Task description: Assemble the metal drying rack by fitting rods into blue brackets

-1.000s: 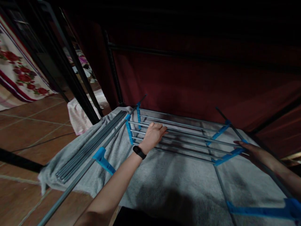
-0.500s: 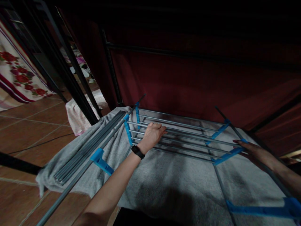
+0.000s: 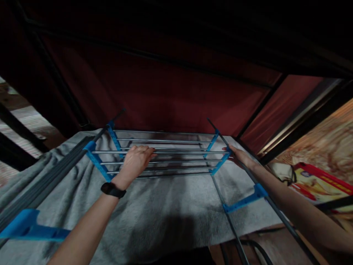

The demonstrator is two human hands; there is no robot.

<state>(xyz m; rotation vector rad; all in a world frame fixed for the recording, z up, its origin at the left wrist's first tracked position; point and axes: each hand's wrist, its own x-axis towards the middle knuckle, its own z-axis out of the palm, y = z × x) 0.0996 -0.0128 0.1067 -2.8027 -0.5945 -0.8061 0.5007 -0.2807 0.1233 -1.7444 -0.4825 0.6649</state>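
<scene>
A partly assembled rack of grey metal rods (image 3: 176, 151) and blue plastic brackets lies on a grey blanket (image 3: 154, 221). My left hand (image 3: 137, 159), with a dark band at the wrist, has its fingers curled over the upper rods, left of the rack's middle. At the right end, my right hand (image 3: 239, 154) is closed around the blue bracket (image 3: 222, 162) where it meets a long side pole; part of its fingers is hidden. Two further brackets sit nearer me, the left bracket (image 3: 30, 225) and the right bracket (image 3: 245, 198), each on a long pole.
A bundle of loose grey rods (image 3: 46, 180) lies on the blanket at the left. Dark red cloth (image 3: 165, 99) on a black frame hangs behind the rack. On the right are a red and yellow box (image 3: 317, 184) and a pale object (image 3: 281, 172) with a dark cord.
The view has swung to the right, so the rack appears further left and the box has come into sight. Both hands keep about the same places on the rack.
</scene>
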